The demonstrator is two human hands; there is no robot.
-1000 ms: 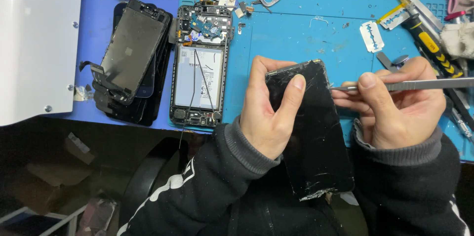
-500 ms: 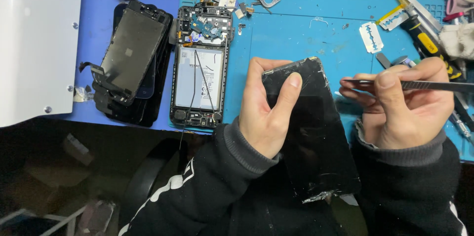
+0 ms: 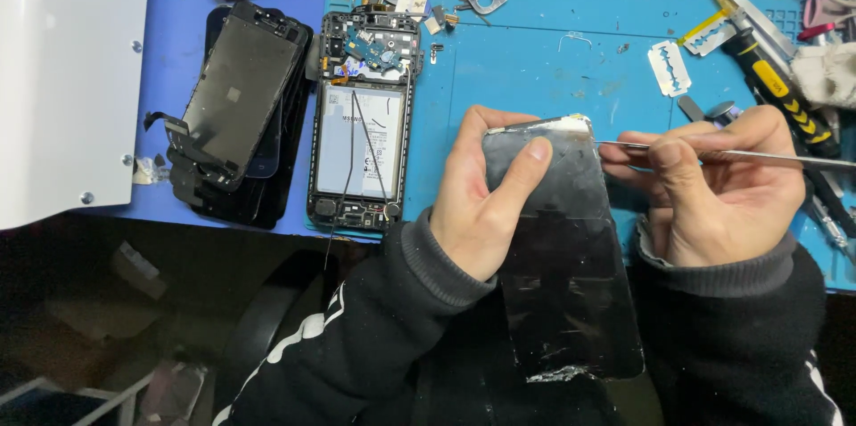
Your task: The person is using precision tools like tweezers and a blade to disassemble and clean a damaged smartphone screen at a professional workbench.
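Your left hand [image 3: 477, 203] grips the thin, cracked, brittle-looking screen [image 3: 562, 248] by its edges while your right hand [image 3: 713, 190] pinches the tweezers [image 3: 758, 157]; support it near the top.

Head view, single camera: worn on the person's head, facing steeply down and forward over the bench edge. Close range; both hands, left [image 3: 481, 203] and right [image 3: 713, 194], fill the centre. Blue mat [image 3: 553, 61] runs along the top, dark under-bench space along the bottom. No second view.
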